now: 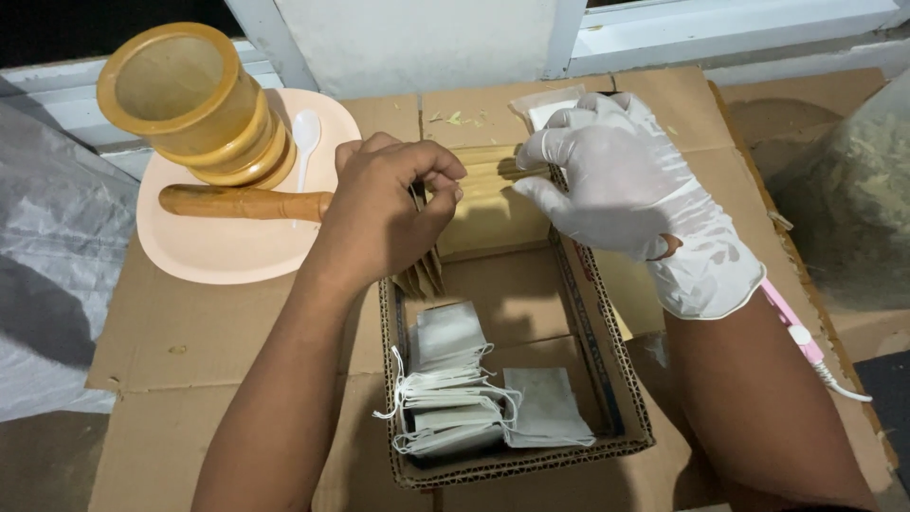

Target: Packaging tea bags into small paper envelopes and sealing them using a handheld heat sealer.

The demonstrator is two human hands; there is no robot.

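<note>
My bare left hand is closed on a bunch of thin brown paper packets that stand upright at the far end of an open cardboard box. My right hand, in a white glove, rests on the box's far flap with its fingers touching a tan paper packet. In the near end of the box lies a stack of small white filter bags with strings.
A wooden mortar lies on its side on a peach plate, with a wooden pestle and a white plastic spoon. Flattened cardboard covers the surface. A pink cable runs at right, and grey plastic sheeting at left.
</note>
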